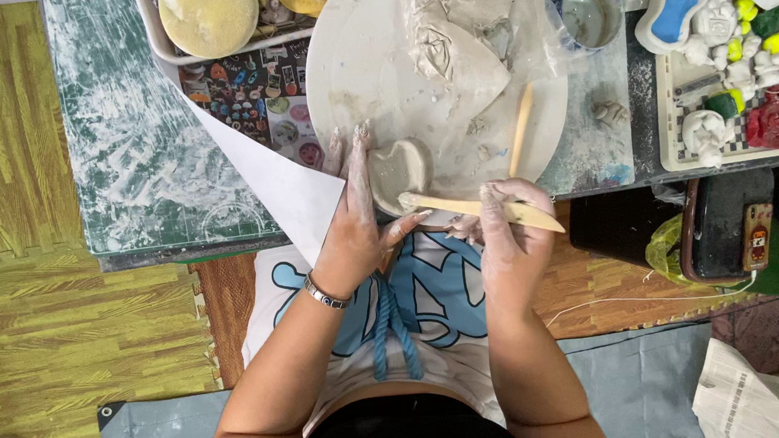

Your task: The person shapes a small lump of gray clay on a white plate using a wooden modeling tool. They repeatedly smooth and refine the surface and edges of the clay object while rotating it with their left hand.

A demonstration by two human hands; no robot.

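A small lump of grey clay (401,169) sits at the near edge of a round white board (350,64). My left hand (357,217), smeared with clay, lies against the lump's left side with fingers spread on the board. My right hand (502,233) grips a flat wooden modelling tool (463,206), whose tip points left and touches the lump's near edge. A second wooden stick (521,130) lies on the board to the right of the lump. Farther back, a larger mass of clay under clear plastic wrap (467,27) rests on the board.
A clay-stained green cutting mat (128,128) covers the low table's left part. A white sheet of paper (280,186) overlaps its edge. A tray with yellow discs (207,15) stands behind. A cup of cloudy water (589,10) and trays of painted figurines (729,62) are at right.
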